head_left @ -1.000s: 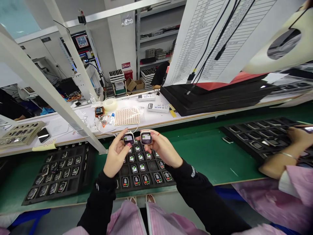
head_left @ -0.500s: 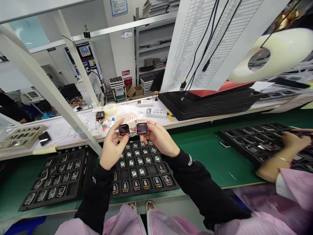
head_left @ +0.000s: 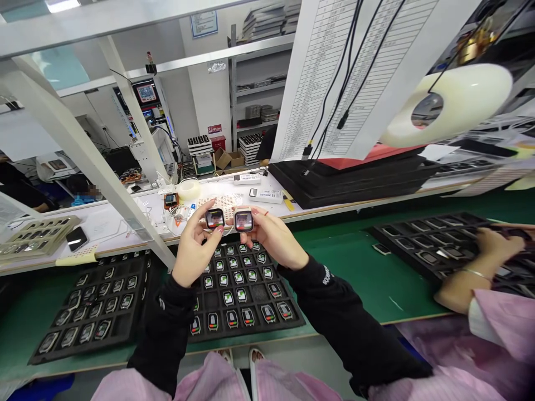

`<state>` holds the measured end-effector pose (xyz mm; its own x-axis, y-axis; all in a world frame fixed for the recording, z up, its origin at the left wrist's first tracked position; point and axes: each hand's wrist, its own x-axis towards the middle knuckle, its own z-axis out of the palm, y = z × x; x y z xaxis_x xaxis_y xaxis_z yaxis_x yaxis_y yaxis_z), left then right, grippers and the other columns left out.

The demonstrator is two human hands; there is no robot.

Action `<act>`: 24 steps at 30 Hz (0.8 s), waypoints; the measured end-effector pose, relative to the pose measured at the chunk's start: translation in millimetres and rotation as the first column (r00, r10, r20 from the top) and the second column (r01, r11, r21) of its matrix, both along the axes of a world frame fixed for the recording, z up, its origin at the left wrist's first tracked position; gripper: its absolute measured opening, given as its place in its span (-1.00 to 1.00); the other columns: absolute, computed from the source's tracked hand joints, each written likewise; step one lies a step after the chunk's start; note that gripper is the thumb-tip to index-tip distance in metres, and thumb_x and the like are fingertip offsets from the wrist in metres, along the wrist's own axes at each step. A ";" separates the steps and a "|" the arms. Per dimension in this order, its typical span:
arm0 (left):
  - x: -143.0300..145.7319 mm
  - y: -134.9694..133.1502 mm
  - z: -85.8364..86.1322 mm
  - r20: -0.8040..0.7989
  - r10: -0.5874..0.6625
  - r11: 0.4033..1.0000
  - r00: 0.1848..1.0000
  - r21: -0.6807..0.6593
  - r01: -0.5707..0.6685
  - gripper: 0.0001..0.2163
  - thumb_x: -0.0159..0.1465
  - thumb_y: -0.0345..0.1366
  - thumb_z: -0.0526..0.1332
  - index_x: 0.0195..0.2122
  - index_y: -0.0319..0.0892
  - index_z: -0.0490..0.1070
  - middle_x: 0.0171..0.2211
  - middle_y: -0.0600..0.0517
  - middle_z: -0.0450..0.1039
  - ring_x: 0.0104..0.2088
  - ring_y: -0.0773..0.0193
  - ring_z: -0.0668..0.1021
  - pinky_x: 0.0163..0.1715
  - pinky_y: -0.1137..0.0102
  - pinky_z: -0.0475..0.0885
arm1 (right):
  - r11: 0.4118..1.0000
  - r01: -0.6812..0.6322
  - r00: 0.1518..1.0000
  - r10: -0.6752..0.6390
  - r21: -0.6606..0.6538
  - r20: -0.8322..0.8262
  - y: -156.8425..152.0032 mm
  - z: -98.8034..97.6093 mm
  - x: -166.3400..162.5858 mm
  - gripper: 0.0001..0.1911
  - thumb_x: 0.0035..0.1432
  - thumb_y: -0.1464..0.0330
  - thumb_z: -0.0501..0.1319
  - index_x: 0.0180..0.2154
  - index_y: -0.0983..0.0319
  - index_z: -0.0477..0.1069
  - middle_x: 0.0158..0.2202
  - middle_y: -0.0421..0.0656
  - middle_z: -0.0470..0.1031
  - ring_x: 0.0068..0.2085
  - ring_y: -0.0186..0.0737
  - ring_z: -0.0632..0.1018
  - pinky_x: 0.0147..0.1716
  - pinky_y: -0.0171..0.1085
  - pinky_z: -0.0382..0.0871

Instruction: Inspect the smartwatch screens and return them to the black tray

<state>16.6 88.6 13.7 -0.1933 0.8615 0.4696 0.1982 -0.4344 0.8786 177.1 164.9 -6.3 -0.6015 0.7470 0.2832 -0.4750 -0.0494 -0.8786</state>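
Above the black tray (head_left: 251,326) on green matting, your left hand (head_left: 193,257) pinches one watch body (head_left: 214,219) and your right hand (head_left: 273,239) another (head_left: 243,221) (both screens lit).

I am sitting at an electronics assembly line in a factory. A green conveyor belt (head_left: 355,267) runs across the lower frame, carrying black compartment trays (head_left: 246,289) filled with small smartwatch bodies. Behind it, a white workbench (head_left: 125,217) holds cables and tape. Storage shelves (head_left: 259,106) with stacked trays fill the upper centre, and a printed work sheet (head_left: 334,72) hangs at upper right.
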 end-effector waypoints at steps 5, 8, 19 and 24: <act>1.4 1.5 -0.9 -0.002 0.007 1.000 1.000 -0.011 -0.007 -0.53 0.21 -0.31 0.28 0.15 -0.08 0.28 0.21 -0.08 0.25 -0.02 0.21 0.51 -0.10 0.41 0.52 | 0.998 -0.066 0.998 0.067 0.020 -0.020 0.9 0.3 4.2 -0.57 0.22 0.10 0.23 -0.04 0.28 0.35 -0.15 -0.02 0.47 -0.41 -0.28 0.50 -0.54 -0.35 0.37; 2.3 2.4 0.2 0.008 0.009 1.000 1.000 -0.009 -0.009 -0.53 0.21 -0.32 0.28 0.15 -0.09 0.28 0.21 -0.08 0.25 -0.04 0.22 0.52 -0.13 0.43 0.53 | 0.990 -0.104 0.994 0.106 0.095 -0.018 1.5 0.5 6.2 -0.57 0.18 0.22 0.31 0.03 0.25 0.33 -0.12 -0.05 0.46 -0.34 -0.26 0.52 -0.47 -0.34 0.42; 4.5 4.6 2.1 0.001 0.016 1.000 1.000 -0.009 -0.016 -0.55 0.23 -0.34 0.28 0.15 -0.02 0.30 0.19 -0.01 0.28 -0.04 0.26 0.51 -0.08 0.43 0.51 | 0.976 -0.108 0.994 0.108 0.190 0.012 9.1 -2.3 6.7 -0.50 0.18 0.32 0.33 0.12 0.26 0.28 -0.13 -0.06 0.47 -0.28 -0.25 0.53 -0.39 -0.32 0.45; 4.4 6.0 2.3 0.010 0.020 1.000 1.000 -0.015 -0.020 -0.55 0.22 -0.36 0.28 0.14 0.02 0.31 0.19 0.04 0.29 -0.04 0.29 0.51 -0.05 0.44 0.49 | 0.975 -0.107 0.994 0.106 0.195 0.017 11.4 -1.9 6.7 -0.54 0.21 0.31 0.31 0.10 0.24 0.29 -0.08 -0.05 0.46 -0.32 -0.29 0.53 -0.39 -0.33 0.43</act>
<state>21.0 94.5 16.0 -0.2154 0.8642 0.4548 0.1978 -0.4174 0.8869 183.9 176.3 -8.3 -0.6768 0.6091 0.4134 -0.4706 0.0739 -0.8793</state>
